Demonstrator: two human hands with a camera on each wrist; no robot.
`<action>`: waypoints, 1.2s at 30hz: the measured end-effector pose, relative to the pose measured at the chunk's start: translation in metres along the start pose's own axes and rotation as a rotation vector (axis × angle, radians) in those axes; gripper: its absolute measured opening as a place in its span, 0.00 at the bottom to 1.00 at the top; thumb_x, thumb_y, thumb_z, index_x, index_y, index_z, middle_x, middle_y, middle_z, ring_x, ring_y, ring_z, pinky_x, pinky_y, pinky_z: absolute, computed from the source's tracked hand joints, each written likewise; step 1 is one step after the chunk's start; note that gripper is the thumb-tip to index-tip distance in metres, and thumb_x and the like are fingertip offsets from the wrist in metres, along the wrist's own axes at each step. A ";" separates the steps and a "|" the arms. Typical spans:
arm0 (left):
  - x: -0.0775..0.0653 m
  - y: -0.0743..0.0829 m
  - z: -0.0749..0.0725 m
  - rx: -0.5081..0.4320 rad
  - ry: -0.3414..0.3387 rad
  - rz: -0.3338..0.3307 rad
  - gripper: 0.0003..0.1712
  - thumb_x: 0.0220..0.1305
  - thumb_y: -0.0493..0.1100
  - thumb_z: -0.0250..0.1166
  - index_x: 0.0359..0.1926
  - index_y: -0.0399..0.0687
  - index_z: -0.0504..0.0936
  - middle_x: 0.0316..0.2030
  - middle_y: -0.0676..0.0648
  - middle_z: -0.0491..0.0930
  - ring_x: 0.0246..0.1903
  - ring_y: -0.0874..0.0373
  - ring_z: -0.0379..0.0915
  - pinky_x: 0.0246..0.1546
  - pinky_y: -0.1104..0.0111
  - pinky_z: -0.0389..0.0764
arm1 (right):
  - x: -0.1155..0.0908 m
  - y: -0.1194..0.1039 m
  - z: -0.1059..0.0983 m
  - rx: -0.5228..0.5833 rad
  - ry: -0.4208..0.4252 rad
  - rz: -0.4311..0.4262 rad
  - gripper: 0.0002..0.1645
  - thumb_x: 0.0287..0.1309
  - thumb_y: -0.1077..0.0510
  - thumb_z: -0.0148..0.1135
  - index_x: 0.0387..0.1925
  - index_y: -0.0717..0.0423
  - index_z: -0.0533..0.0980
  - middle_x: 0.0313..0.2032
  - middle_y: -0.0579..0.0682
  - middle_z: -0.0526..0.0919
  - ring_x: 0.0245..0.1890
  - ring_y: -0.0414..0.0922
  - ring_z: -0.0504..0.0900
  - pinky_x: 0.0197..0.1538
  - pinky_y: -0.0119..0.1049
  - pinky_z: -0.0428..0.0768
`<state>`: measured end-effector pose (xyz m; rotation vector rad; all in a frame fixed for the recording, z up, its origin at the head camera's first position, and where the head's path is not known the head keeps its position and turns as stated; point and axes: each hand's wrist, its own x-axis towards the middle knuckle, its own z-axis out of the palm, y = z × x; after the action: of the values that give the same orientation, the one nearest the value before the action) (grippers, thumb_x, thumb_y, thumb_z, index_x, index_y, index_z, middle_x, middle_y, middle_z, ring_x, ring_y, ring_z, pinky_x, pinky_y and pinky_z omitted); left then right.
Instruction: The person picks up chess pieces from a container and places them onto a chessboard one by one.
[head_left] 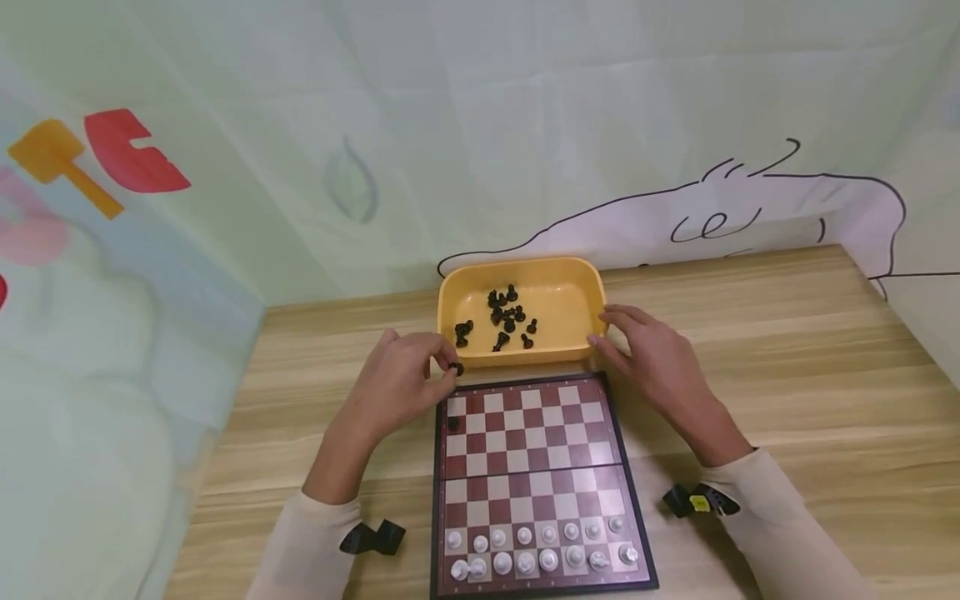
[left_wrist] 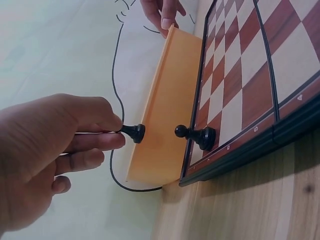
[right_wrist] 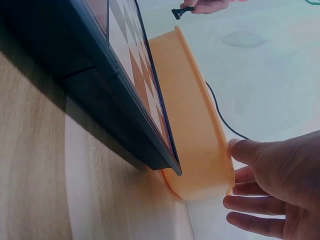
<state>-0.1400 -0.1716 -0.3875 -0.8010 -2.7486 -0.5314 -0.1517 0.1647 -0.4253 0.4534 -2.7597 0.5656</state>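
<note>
My left hand (head_left: 401, 375) pinches a black chess piece (left_wrist: 134, 132) between thumb and forefinger, base outward, over the tray's near left corner. Its top is hidden in the fingers, so I cannot tell which piece it is. A black pawn (left_wrist: 200, 136) stands on the chessboard (head_left: 532, 483) near its far left corner. Beyond the board sits a yellow tray (head_left: 573, 357) with several black chess pieces (head_left: 510, 323) lying loose in it. My right hand (head_left: 660, 358) touches the tray's right end with thumb and fingertips, its fingers fairly straight.
White chess pieces (head_left: 525, 562) stand in two rows along the board's near side. The wooden table (head_left: 772, 375) meets a printed cloth wall (head_left: 487, 150) right behind the tray. Each wrist carries a small black camera (head_left: 678, 500).
</note>
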 end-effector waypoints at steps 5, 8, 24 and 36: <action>-0.003 -0.001 0.002 0.002 -0.012 -0.003 0.04 0.51 0.45 0.64 0.31 0.58 0.82 0.26 0.64 0.78 0.21 0.68 0.64 0.29 0.65 0.57 | 0.000 0.001 0.000 -0.001 0.011 -0.006 0.29 0.60 0.41 0.58 0.53 0.57 0.75 0.58 0.54 0.75 0.50 0.54 0.76 0.47 0.49 0.77; -0.006 0.000 0.002 0.006 -0.028 -0.013 0.05 0.51 0.45 0.64 0.32 0.59 0.83 0.27 0.64 0.79 0.21 0.68 0.65 0.29 0.65 0.58 | 0.000 0.000 0.001 0.003 0.008 -0.001 0.29 0.60 0.41 0.58 0.53 0.57 0.76 0.58 0.54 0.75 0.50 0.53 0.76 0.47 0.49 0.77; -0.017 -0.003 0.005 -0.016 -0.080 0.002 0.05 0.50 0.44 0.67 0.32 0.58 0.84 0.28 0.63 0.80 0.21 0.70 0.65 0.29 0.65 0.59 | 0.000 0.000 0.001 0.002 0.008 0.004 0.29 0.60 0.41 0.58 0.53 0.58 0.76 0.58 0.54 0.75 0.50 0.53 0.76 0.47 0.49 0.77; -0.016 0.001 0.005 -0.031 -0.169 -0.041 0.05 0.50 0.42 0.68 0.32 0.57 0.85 0.26 0.63 0.79 0.21 0.68 0.66 0.31 0.65 0.62 | 0.000 0.002 0.001 0.011 0.021 -0.012 0.28 0.60 0.41 0.59 0.53 0.58 0.76 0.57 0.53 0.75 0.51 0.53 0.76 0.48 0.48 0.77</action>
<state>-0.1264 -0.1765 -0.3969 -0.8340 -2.9235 -0.5380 -0.1524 0.1658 -0.4265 0.4633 -2.7337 0.5797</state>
